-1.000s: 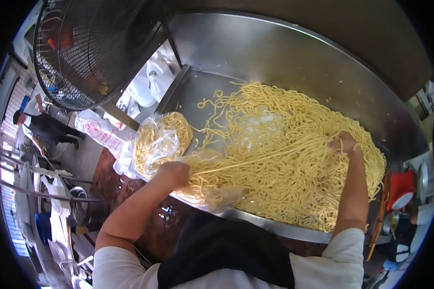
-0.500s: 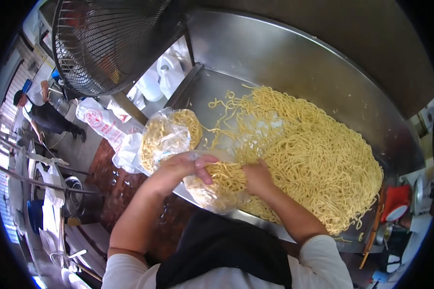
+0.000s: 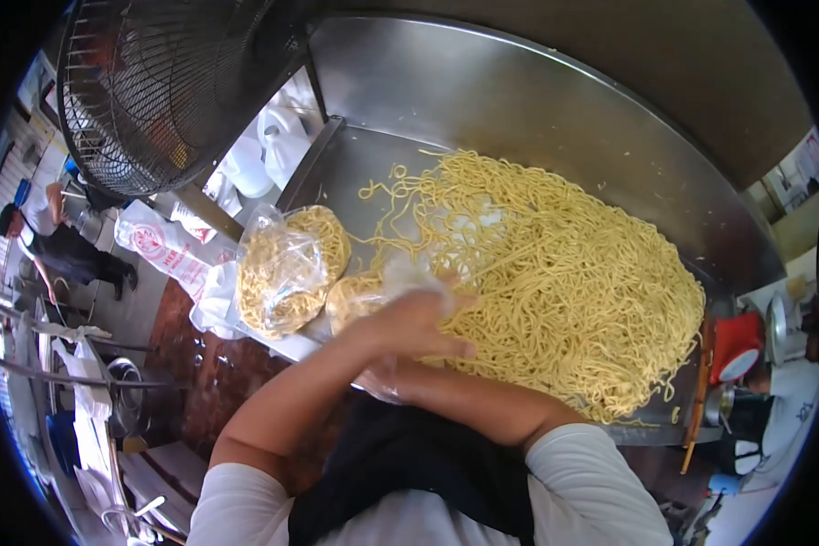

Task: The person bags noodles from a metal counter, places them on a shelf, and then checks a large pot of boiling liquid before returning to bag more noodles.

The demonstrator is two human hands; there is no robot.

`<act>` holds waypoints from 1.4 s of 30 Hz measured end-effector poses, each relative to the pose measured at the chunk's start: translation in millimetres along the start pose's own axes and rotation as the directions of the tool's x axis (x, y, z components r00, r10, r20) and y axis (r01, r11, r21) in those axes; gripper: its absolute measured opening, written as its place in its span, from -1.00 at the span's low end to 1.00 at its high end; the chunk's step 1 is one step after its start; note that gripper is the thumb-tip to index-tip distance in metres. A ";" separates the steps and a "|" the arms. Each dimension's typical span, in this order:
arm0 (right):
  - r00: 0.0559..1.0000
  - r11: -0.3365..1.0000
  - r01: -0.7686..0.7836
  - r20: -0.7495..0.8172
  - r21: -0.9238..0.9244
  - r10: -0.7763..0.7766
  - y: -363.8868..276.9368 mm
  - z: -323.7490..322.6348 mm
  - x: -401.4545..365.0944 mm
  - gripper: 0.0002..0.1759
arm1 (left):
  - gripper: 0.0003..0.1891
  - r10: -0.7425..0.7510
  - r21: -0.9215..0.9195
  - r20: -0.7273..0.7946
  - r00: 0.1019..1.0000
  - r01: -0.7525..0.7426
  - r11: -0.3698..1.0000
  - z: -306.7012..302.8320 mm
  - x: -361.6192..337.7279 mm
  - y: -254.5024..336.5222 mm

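A large pile of yellow noodles point(image 3: 564, 282) covers much of the metal tray point(image 3: 373, 150). At the tray's near left, my left hand point(image 3: 417, 320) reaches across with its fingers spread, over a clear plastic bag of noodles point(image 3: 350, 298). Loose film from that bag's mouth bunches up beside the knuckles. My right hand point(image 3: 389, 371) crosses beneath the left wrist at the bag; its fingers are hidden by the left arm and plastic. A fuller clear bag of noodles point(image 3: 287, 273) rests just left of it on the tray's edge.
A caged fan point(image 3: 168, 100) hangs at upper left, over white plastic jugs point(image 3: 282, 150). A printed plastic sack point(image 3: 168, 246) lies left of the tray. Another person point(image 3: 59, 237) stands far left. At right are a wooden stick point(image 3: 698, 391) and a red scale-like object point(image 3: 735, 346).
My right hand has moved left from the noodles to the bag, under my left arm. My left hand has shifted right and its fingers have spread. The view has shifted slightly.
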State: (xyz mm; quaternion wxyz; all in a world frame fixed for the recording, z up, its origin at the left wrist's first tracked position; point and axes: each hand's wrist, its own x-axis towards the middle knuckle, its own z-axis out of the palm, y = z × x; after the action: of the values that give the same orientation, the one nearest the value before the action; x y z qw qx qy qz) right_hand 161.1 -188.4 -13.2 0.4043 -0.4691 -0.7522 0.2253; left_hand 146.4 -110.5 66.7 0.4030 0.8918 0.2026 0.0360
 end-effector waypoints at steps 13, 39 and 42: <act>0.920 0.955 -0.286 -0.255 0.078 0.296 13.9 -182.2 -43.4 -0.52 | -0.71 -0.365 -0.924 -0.131 0.922 0.020 0.381 28.3 45.1 -24.9; 0.466 0.494 -0.850 0.174 -0.184 0.867 147.6 -362.2 -31.5 -0.55 | -0.75 -0.637 0.566 0.245 0.731 0.425 0.706 -38.2 -68.8 -36.5; 0.689 0.525 -0.593 -0.047 -0.610 0.723 112.8 -322.4 6.0 -0.45 | -0.74 -0.545 0.522 0.085 0.834 0.429 0.737 -41.5 -78.9 -31.0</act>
State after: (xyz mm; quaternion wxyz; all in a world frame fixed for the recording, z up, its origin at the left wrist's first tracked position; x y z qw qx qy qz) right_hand 483.0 -144.4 92.5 0.0414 -0.7916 -0.5857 0.1691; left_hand 54.4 -93.7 79.7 0.1839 0.8758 0.3841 -0.2273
